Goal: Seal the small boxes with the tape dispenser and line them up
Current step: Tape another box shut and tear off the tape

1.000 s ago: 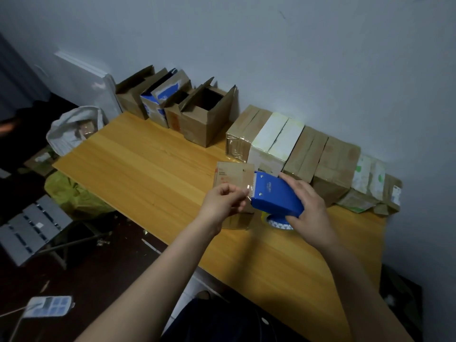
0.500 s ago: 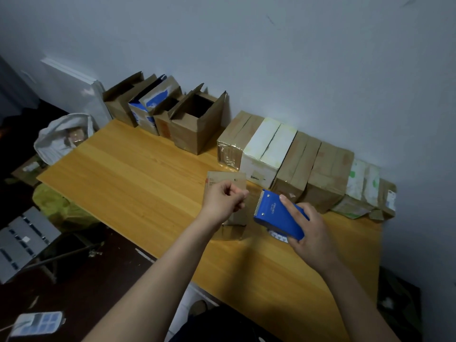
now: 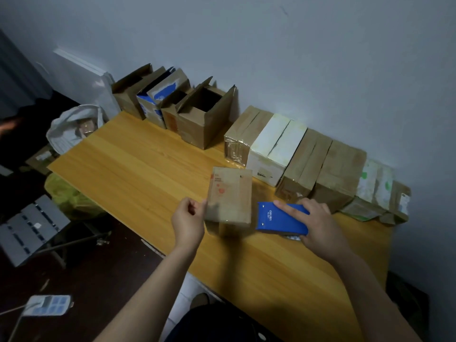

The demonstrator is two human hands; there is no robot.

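Along the grey wall (image 3: 296,58), right of centre, sealed cardboard boxes (image 3: 306,159) stood in a row on the wooden tabletop (image 3: 138,169). At centre frame the left hand (image 3: 188,219) pinched the small brown cardboard box (image 3: 230,196) by its edge, seemingly to steady it. Just beside it, the right hand (image 3: 320,223) gripped the blue tape dispenser (image 3: 278,220), forefinger along its top.

The table (image 3: 148,169) is orange-yellow wood with straight grain. The tape dispenser (image 3: 283,219) is bright blue with white lettering. The small box (image 3: 229,193) is dull brown with a red blotch. Along the back edge the row of boxes (image 3: 340,169) is mostly brown, with one white box (image 3: 274,146) and one white-and-green box (image 3: 372,183). Near the back left corner an open box (image 3: 150,108) is blue and white.
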